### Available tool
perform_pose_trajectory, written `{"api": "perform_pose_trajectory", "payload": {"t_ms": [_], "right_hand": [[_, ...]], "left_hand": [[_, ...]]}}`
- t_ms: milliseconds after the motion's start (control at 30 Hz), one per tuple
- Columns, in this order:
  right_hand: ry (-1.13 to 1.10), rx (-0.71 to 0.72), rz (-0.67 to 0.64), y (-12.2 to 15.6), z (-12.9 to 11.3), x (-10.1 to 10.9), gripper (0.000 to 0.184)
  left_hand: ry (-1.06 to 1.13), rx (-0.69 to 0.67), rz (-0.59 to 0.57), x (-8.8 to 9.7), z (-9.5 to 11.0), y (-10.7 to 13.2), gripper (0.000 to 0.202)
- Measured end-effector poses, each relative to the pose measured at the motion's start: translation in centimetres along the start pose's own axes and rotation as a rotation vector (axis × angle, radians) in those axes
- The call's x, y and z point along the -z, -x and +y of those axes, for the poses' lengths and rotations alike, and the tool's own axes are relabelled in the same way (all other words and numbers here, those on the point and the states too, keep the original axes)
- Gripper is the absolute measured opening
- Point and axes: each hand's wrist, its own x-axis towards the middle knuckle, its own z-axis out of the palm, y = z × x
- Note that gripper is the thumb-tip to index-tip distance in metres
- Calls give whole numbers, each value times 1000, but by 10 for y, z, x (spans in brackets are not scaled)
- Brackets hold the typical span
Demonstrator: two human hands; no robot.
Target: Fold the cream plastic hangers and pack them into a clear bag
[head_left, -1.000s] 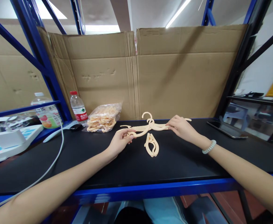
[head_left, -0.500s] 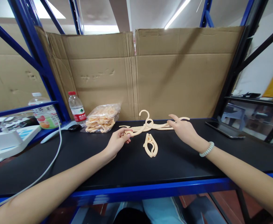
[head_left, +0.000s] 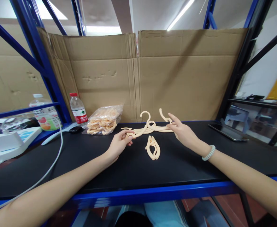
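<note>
A cream plastic folding hanger (head_left: 142, 132) is spread out just above the black tabletop, its hook pointing up. My left hand (head_left: 120, 142) pinches its left arm near the end. At the right side my right hand (head_left: 182, 129) grips the arm with thumb and fingers, the index finger raised. From that grip a curved end piece (head_left: 162, 114) of the hanger sticks up and to the left. In front of the hanger lies a folded cream hanger (head_left: 153, 148) on the tabletop, untouched. Behind the spread hanger, a further thin cream piece shows by my left fingertips, partly hidden.
A clear plastic bag of folded hangers (head_left: 104, 120) sits at back left, beside a red-capped water bottle (head_left: 79, 109). A white power strip (head_left: 17, 143) and cable lie left. A dark tablet-like device (head_left: 228, 131) is at right. Cardboard (head_left: 188, 82) walls the back.
The right end piece of the hanger has swung from pointing right to pointing up and left. My right hand has shifted slightly left; my left hand keeps its hold.
</note>
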Motion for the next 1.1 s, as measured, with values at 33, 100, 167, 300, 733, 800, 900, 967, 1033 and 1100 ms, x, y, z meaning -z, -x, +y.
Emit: {"api": "perform_pose_trajectory", "payload": {"t_ms": [33, 100, 167, 300, 733, 800, 900, 967, 1033, 1100], "right_hand": [[-27, 9, 23, 0, 1, -1, 36], [-61, 34, 74, -1, 3, -4, 32], [-146, 21, 100, -2, 4, -6, 26], [-339, -121, 67, -3, 6, -9, 17], [-1211, -519, 56, -10, 17, -3, 29], [-1289, -541, 105, -10, 7, -4, 31], [-1341, -538, 112, -8, -15, -7, 34], [-1341, -479, 64, -5, -32, -9, 31], [-1309, -360, -17, -3, -48, -9, 26], [-1254, -232, -101, 0, -59, -9, 22]], "left_hand": [[2, -2, -1, 0, 0, 0, 33], [4, -12, 1, 0, 0, 0, 33], [1, -23, 3, -1, 0, 1, 32], [-7, -44, 0, -1, 0, 0, 32], [191, 4, 102, -2, 9, 1, 43], [218, 25, 52, -5, 10, 4, 39], [242, 32, -25, -12, 10, 9, 33], [243, 35, -70, -16, 10, 13, 30], [237, 39, -108, -19, 9, 16, 29], [229, 38, -137, -21, 9, 18, 29]]}}
